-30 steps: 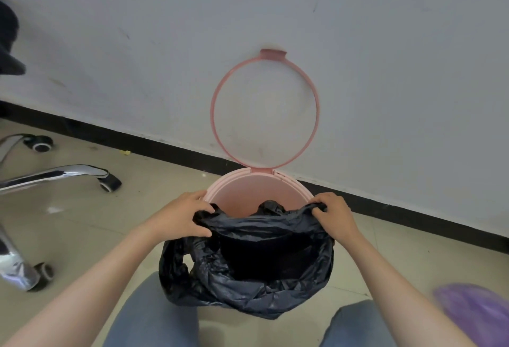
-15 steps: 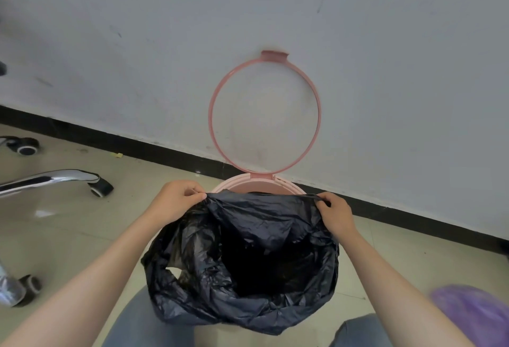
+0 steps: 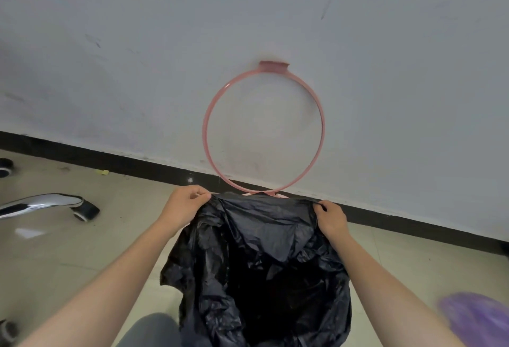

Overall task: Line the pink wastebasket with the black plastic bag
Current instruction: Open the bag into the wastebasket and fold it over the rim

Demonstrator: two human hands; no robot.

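black crinkled plastic bag (image 3: 264, 269) lower centre, mouth open, far edge stretched taut. left hand (image 3: 184, 206) and right hand (image 3: 330, 218) pinch that edge, fingers closed on it. pink wastebasket (image 3: 279, 195) almost hidden behind bag; its thin pink hoop ring (image 3: 205, 123) upright against grey wall (image 3: 110, 43). chrome chair leg (image 3: 41, 204) left, blurred purple thing (image 3: 476, 316) lower right.

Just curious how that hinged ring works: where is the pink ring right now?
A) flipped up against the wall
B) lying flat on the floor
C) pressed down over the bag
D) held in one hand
A: the pink ring stands upright against the wall, above the black bag that both hands stretch open.
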